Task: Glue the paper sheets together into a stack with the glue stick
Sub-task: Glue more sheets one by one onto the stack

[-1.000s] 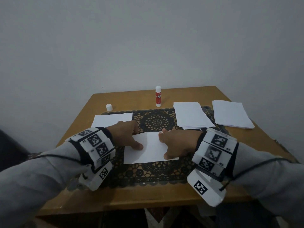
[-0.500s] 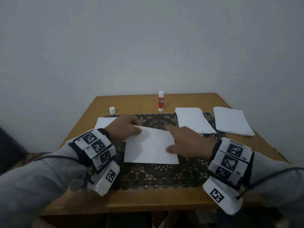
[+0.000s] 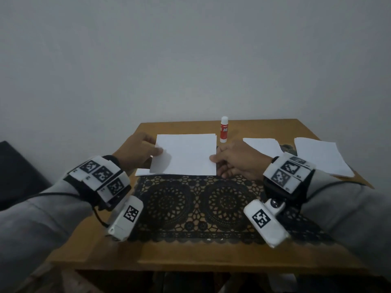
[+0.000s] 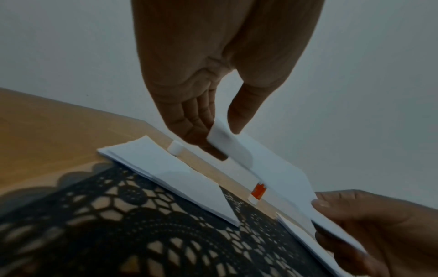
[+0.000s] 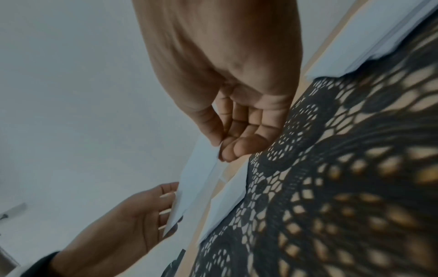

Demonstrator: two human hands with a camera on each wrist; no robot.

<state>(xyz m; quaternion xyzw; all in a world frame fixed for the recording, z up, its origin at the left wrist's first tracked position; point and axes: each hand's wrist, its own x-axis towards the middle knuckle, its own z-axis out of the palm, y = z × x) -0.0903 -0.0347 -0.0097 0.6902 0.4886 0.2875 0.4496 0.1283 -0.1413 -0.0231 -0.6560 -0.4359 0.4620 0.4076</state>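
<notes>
A white paper sheet [image 3: 186,155] hangs in the air above the table, held by both hands. My left hand [image 3: 140,152] pinches its left edge between thumb and fingers; the left wrist view shows that edge [image 4: 227,144] curling under the thumb. My right hand [image 3: 234,160] pinches the right edge [image 5: 203,168]. Below the held sheet lies a thin pile of white sheets [image 4: 166,172] at the mat's far left. The red and white glue stick [image 3: 224,130] stands upright behind the sheet, its small white cap [image 4: 176,147] apart from it on the wood.
A black lace mat [image 3: 201,204] covers the middle of the wooden table [image 3: 190,259]. Two more piles of white paper [image 3: 264,145] [image 3: 321,155] lie at the right. A grey wall rises close behind the table.
Both hands have lifted the sheet off the mat and carried it up and away toward the far left. Before, it lay flat under my hands.
</notes>
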